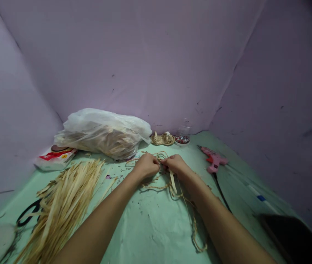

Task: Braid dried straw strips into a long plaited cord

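- On my feed, the twisted cord lies in loose loops on the green-covered table, around and below both hands, with one length trailing beside the right forearm.
- The left hand has its grip clenched, fingers curled inward; I read it as pinching the cord, though the fingertips are partly hidden from me.
- The right hand faces it, just beside, its grip closed in a pinch on the cord; a pale flat strip hangs below these fingers.
- I judge the step in hand to be twisting or joining fibre into the cord, as the working point sits between the two pinches.
- To my eye, the next move calls for one pinch to stay firm while the other rolls the strands, keeping the loose loops from snagging.
- More raw fibre strips are spread to the left, within easy reach should the cord need lengthening.
- The pink glue gun lies to the right, apart from both hands.
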Tool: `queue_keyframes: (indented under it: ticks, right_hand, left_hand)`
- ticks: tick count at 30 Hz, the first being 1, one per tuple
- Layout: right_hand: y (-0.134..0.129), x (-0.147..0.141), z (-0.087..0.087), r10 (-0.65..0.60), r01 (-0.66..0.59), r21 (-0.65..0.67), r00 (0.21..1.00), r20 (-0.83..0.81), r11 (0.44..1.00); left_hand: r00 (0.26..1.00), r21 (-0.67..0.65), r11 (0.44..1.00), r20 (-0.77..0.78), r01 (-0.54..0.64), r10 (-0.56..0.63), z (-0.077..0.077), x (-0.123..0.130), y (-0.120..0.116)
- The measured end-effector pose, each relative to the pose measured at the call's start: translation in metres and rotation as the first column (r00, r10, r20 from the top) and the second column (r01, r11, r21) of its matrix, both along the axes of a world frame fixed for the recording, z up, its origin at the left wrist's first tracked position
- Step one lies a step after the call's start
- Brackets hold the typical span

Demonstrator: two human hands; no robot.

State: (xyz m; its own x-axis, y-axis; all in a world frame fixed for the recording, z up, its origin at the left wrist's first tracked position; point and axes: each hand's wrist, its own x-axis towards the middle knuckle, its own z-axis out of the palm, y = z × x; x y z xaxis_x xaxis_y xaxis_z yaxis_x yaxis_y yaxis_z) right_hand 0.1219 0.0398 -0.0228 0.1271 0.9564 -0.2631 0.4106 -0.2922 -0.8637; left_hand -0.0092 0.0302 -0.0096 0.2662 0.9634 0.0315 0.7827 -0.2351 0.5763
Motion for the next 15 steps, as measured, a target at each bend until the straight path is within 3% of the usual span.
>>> queue_keyframes:
  ticks: [5,8,12,15]
  right_hand:
    - [-0.001,0.002,0.008,0.028,-0.03,-0.052,0.999,-0.033,0.998]
    - [-0.001,0.002,0.012,0.052,-0.055,-0.089,0.998,-0.042,0.994]
    - [-0.003,0.003,0.015,0.078,-0.086,-0.111,0.995,-0.067,0.99]
    - [-0.004,0.003,0.015,0.102,-0.108,-0.104,0.993,-0.065,0.989]
  left_hand:
    - [0.978,0.159,0.986,-0.191,-0.049,0.079,0.008,0.007,-0.019]
    - [0.966,0.129,0.992,-0.255,-0.01,0.043,0.009,0.011,-0.026]
    - [0.961,0.106,0.993,-0.276,0.047,-0.016,0.011,0.019,-0.038]
    - [0.978,0.093,0.994,-0.19,-0.065,0.082,0.007,0.021,-0.041]
